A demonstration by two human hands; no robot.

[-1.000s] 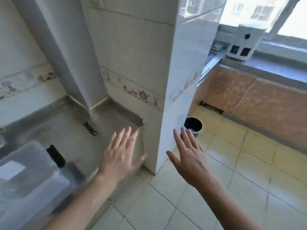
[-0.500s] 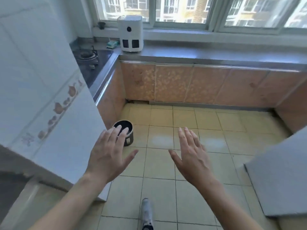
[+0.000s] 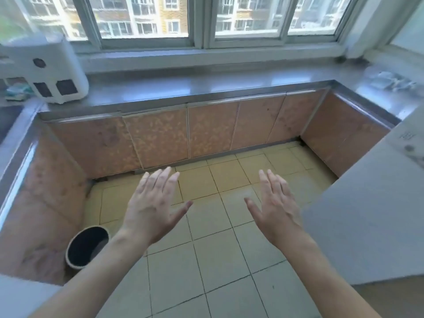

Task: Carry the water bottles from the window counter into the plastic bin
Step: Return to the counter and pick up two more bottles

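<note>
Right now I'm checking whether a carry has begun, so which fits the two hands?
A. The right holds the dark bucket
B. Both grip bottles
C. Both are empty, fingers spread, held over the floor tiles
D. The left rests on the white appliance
C: the left hand and right hand show straight, spread fingers holding nothing, above the yellow floor tiles.

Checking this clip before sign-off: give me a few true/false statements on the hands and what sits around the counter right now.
1. Both hands hold nothing. True: the left hand and right hand are open, fingers spread, over the floor.
2. The left hand grips a bottle. False: it holds nothing.
3. A white appliance stands on the counter at the left. True.
4. The round bin stands on the counter. False: it stands on the floor by the left cabinets.
5. Blurred clear items lie at the counter's right end. True.
</note>
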